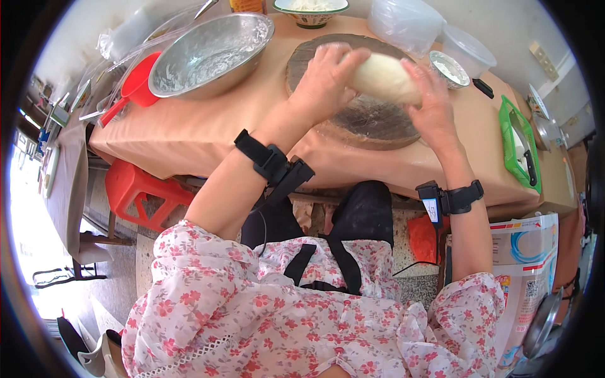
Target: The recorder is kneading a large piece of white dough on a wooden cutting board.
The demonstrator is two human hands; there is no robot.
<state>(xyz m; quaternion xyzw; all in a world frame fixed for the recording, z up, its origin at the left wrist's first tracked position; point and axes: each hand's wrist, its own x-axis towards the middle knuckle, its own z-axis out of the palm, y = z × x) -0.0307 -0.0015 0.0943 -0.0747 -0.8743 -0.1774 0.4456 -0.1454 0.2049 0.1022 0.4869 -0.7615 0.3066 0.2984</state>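
A pale, smooth log of dough point(384, 79) is held between my two hands over a round wooden board point(359, 129), which is dusted with white powder. My left hand point(328, 79) grips the dough's left end with fingers curled over it. My right hand point(432, 107) wraps round the other end, slightly blurred. Behind the board's right side sits a small bowl of white powder point(449, 68), with a small black object point(483, 88) beside it.
Around the board are a steel basin point(183, 79), red ladle point(135, 85), patterned bowl point(312, 19), plastic containers point(466, 44) and green basket point(523, 176) with a knife, on a peach-covered table point(189, 148). A red stool point(132, 189) stands below left; bags point(523, 264) lie right.
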